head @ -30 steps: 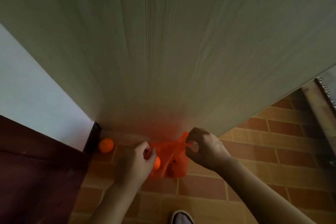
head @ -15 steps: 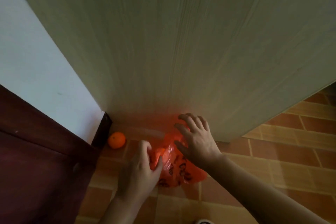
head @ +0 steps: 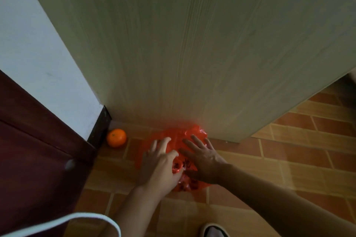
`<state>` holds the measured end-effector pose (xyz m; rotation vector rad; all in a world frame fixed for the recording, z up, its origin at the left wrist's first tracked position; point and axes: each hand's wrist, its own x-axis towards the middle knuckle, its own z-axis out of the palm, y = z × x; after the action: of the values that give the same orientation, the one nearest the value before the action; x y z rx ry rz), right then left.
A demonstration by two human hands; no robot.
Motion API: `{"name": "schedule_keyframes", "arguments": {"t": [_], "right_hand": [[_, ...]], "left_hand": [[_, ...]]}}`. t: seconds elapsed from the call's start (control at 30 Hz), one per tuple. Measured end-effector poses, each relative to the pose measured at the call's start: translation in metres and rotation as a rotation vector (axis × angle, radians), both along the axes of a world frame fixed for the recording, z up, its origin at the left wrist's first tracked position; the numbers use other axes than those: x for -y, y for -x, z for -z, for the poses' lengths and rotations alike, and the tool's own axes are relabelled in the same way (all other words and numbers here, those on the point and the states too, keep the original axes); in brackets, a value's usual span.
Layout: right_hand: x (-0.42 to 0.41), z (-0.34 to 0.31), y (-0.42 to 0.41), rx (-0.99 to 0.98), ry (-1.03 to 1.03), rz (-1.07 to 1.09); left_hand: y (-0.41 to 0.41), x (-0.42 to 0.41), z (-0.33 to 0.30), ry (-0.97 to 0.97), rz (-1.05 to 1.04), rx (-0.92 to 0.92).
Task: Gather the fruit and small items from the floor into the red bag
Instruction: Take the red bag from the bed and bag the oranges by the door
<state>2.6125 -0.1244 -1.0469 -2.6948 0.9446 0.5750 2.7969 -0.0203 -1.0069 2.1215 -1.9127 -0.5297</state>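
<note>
Both forearms reach forward and down from the near edge. The left hand (head: 159,165) is spread, fingers slightly bent, thumb angled right. The right hand (head: 202,157) lies palm down just beside it, fingers straight and fanned toward the far left.

Dark printed characters show on the red bag (head: 181,136) between my hands, but I cannot read any of them.

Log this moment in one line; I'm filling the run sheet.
left hand open, on red bag | right hand open, on bag | orange on floor, left of bag
</note>
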Motion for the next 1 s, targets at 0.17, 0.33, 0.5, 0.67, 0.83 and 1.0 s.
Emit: {"name": "schedule_keyframes", "arguments": {"t": [0.17, 0.33, 0.5, 0.67, 0.83, 1.0], "right_hand": [[-0.012, 0.011, 0.019, -0.032, -0.057, -0.021], [-0.035, 0.021, 0.041, 0.03, -0.045, -0.061], [-0.051, 0.035, 0.082, 0.042, -0.068, -0.085], [-0.047, 0.027, 0.112, 0.028, -0.164, 0.032], [-0.049, 0.021, 0.112, 0.378, 0.107, 0.029], [-0.039, 0.009, 0.074, 0.531, 0.297, -0.072]], "left_hand": [[0.004, -0.003, 0.031, -0.181, -0.005, 0.056], [-0.013, -0.011, 0.059, -0.345, -0.066, 0.129], [-0.028, -0.026, 0.077, -0.467, -0.16, 0.147], [-0.026, -0.028, 0.081, -0.454, -0.196, 0.103], [-0.014, -0.02, 0.067, -0.291, -0.097, 0.108], [0.009, -0.016, 0.05, -0.17, 0.139, 0.199]]}}
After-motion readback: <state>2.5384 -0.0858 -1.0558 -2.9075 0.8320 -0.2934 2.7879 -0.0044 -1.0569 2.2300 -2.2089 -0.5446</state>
